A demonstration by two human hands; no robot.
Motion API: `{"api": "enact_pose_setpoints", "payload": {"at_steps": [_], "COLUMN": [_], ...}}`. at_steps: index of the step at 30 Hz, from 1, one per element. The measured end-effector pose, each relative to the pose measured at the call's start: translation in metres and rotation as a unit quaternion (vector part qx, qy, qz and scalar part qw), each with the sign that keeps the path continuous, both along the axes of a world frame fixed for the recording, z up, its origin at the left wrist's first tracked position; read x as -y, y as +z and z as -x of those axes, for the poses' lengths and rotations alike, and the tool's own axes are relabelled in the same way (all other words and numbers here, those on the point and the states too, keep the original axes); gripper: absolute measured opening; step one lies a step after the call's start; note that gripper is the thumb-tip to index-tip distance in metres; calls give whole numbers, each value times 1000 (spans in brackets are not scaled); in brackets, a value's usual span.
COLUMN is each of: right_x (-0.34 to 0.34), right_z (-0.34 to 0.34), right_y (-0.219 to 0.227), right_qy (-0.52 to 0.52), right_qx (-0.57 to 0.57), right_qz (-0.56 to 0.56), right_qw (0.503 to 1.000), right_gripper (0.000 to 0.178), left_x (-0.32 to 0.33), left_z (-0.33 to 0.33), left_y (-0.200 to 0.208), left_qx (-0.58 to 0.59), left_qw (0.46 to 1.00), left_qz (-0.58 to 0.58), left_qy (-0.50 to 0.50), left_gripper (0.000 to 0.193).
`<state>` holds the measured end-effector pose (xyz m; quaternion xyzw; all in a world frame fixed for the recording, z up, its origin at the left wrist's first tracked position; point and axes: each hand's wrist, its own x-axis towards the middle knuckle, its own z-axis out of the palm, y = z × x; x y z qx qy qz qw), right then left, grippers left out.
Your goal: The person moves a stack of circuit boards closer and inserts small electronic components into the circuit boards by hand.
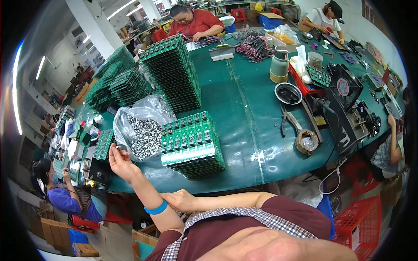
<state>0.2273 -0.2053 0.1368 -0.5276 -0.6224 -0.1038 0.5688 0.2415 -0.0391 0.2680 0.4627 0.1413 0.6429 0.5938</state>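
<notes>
Workshop: white square pillars (93, 27) are in the background, and a co-worker in a red top (196, 24) sits at the far side.
Large table with shiny green surface (213, 87): it carries piled boards, and at the right pliers with black handles (283, 128).
Clear plastic bag of small black-and-silver parts (122, 125): it lies opened near the front edge of the table, just left of the front stack.
Front stack of green circuit boards (191, 141): it stands before the person; behind it rises a taller stack of green boards (174, 78).
Left hand (124, 164): raised beside the bag, with bent fingers near to the thumb; I cannot tell whether they pinch a small part.
Right hand (183, 201): it touches the left forearm beside a blue wristband (156, 208); its fingertips are partly hidden, so I cannot tell its grip.
Loose parts: they could spill over the edge, if the hand catches the thin plastic.
Stacked boards: they could slide or topple, if a forearm bumps them.
Bag direction: its opening looks upward, and its long axis runs away from the person, slightly to the right.
Board rows: components run left to right; the longer side of the top board is hard to judge.
</notes>
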Motion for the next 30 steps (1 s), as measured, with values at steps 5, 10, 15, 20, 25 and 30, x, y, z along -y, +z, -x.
{"api": "enact_pose_setpoints", "payload": {"at_steps": [5,10,15,20,25,30], "right_x": [15,20,-2,-14,-24,-28], "right_z": [-2,2,0,0,4,-5], "right_y": [-9,-4,12,26,27,47], "right_qy": [77,134,130,82,-1,44], "right_qx": [1,-97,-200,-315,-149,-82], "right_qz": [-4,25,102,20,-32,62], "right_qw": [997,986,966,945,988,994], "right_gripper": [47,39,26,16,22,30], "left_x": [21,35,48,37,-16,-37], "left_z": [15,26,12,6,5,-12], "left_y": [1,8,18,7,1,-10], "left_qx": [-32,5,20,-89,-96,-129], "left_qw": [997,998,997,977,967,973], "left_qz": [-14,0,-50,-99,-74,-85], "left_qy": [63,68,46,169,222,172], "left_gripper": [22,23,23,21,22,19]}}
